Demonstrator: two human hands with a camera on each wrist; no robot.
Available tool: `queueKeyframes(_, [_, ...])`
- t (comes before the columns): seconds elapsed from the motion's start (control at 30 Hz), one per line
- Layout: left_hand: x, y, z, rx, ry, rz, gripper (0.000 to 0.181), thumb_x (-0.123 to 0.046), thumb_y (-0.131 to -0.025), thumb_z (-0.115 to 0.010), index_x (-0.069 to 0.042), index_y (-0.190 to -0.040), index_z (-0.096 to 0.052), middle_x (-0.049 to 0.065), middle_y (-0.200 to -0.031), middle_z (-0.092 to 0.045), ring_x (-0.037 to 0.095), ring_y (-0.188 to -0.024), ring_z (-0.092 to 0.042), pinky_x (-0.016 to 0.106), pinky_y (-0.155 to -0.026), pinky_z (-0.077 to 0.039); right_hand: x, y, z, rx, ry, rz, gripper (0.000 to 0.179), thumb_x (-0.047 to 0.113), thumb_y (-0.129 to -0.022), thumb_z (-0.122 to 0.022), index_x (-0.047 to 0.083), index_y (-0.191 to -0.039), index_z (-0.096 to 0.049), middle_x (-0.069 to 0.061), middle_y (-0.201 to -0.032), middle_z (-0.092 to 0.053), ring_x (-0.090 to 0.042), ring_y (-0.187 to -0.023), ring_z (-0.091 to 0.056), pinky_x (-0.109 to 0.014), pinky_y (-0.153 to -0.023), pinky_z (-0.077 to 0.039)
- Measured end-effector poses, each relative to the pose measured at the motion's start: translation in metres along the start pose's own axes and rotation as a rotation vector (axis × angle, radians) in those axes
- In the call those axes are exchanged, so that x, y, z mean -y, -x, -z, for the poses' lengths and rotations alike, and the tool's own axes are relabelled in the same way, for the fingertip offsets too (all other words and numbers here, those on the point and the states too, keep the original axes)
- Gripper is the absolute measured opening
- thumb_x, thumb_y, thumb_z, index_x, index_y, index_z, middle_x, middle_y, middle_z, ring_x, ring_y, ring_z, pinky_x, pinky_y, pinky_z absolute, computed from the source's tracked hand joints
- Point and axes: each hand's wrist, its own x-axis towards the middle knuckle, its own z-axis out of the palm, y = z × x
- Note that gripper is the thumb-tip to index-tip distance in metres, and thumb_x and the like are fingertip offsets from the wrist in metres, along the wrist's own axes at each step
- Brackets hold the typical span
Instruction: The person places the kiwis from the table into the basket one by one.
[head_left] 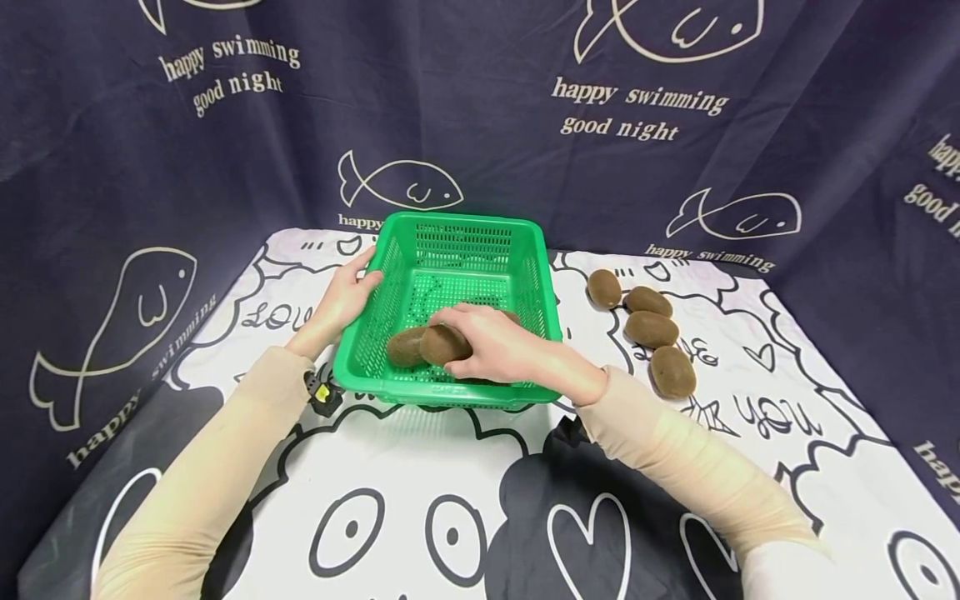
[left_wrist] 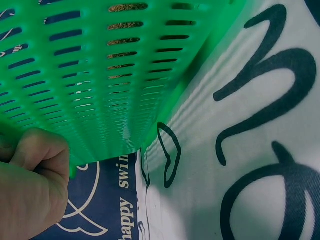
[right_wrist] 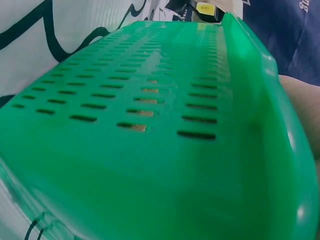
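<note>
A green plastic basket (head_left: 457, 392) with slotted walls stands on the table in the head view. My left hand (head_left: 348, 292) grips its left rim, and in the left wrist view the curled fingers (left_wrist: 42, 150) show at that rim. Inside the basket near its front wall, my right hand (head_left: 491, 342) holds a brown kiwi (head_left: 444, 346) between thumb and fingers. Another kiwi (head_left: 405, 347) lies against it on the left. Behind the right hand a bit of a further kiwi (head_left: 512, 317) peeks out, mostly hidden. In the right wrist view the basket wall (right_wrist: 150, 175) hides most of the hand.
To the right of the basket, several loose kiwis lie on the patterned cloth, the nearest kiwi (head_left: 672, 372) toward the front. A dark blue curtain (head_left: 480, 108) with fish drawings hangs behind and beside the table.
</note>
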Motion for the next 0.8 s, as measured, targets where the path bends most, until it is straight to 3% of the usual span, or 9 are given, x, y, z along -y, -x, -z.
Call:
queueKeyframes(0.2, [0.0003,0.0006,-0.0003,-0.001,0.001,-0.001,0.056,-0.021,-0.103,-0.04,-0.021,-0.155,-0.019,0.025,-0.14,-0.049,0.036,-0.101,-0.062,0.025,-0.073,-0.059,0.0041,-0.0017,-0.0034,0.008,-0.017,0.036,0.05,0.02,-0.084,-0.073,0.01,-0.131,-0.056,-0.005,-0.115,-0.062,-0.018,-0.098,-0.057,-0.033,-0.08,-0.051])
queueKeyframes(0.57, [-0.0018,0.0012,0.0,0.006,0.009,0.015,0.056,-0.021,-0.103,-0.039,-0.022,-0.155,-0.018,0.023,-0.144,-0.045,0.037,-0.106,-0.061,0.031,-0.081,-0.059,0.0084,-0.0051,-0.0037,0.041,-0.009,0.03,0.053,0.022,-0.086,-0.071,0.01,-0.135,-0.054,-0.006,-0.124,-0.061,-0.019,-0.106,-0.058,-0.037,-0.09,-0.05])
queueKeyframes(0.8, [-0.0014,0.0006,0.0,0.007,0.012,0.015,0.057,-0.021,-0.103,-0.039,-0.02,-0.156,-0.018,0.025,-0.143,-0.046,0.037,-0.105,-0.061,0.031,-0.079,-0.059,0.009,-0.0078,-0.0047,0.032,-0.012,0.051,0.053,0.023,-0.086,-0.072,0.01,-0.134,-0.054,-0.006,-0.122,-0.062,-0.019,-0.105,-0.058,-0.037,-0.088,-0.051])
